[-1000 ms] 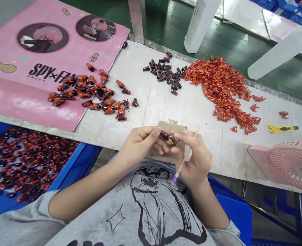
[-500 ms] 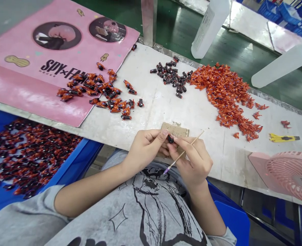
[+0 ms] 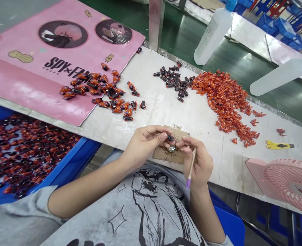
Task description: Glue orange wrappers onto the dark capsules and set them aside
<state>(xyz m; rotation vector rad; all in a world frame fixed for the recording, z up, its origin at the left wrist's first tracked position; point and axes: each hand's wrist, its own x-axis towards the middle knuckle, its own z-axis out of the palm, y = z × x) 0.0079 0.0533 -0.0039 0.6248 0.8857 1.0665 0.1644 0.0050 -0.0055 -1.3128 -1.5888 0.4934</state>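
A small dark plastic figure part (image 3: pixel 169 137) is pinched between the thumb and fingers of my left hand (image 3: pixel 147 141). My right hand (image 3: pixel 198 160) is just to the right, apart from that part, with a thin wooden stick (image 3: pixel 191 169) held in its curled fingers. The stick's purple end points down towards my body. Below both hands lies a piece of brown cardboard (image 3: pixel 163 154) with dark specks, and a small metal bottle cap (image 3: pixel 171 149) sits on it.
Black parts (image 3: pixel 178 80) and a heap of orange parts (image 3: pixel 222 99) lie at the back. Orange-and-black pieces (image 3: pixel 110 90) spread over a pink printed sheet (image 3: pixel 71 109). A blue bin (image 3: pixel 69 167), white bottles (image 3: pixel 212 37), a yellow cutter (image 3: pixel 279 145) and a pink fan (image 3: pixel 289 184) surround me.
My right hand has drawn away to the right from the dark part, and the stick has swung more upright. My left hand keeps the part. The bottle cap has come into sight.
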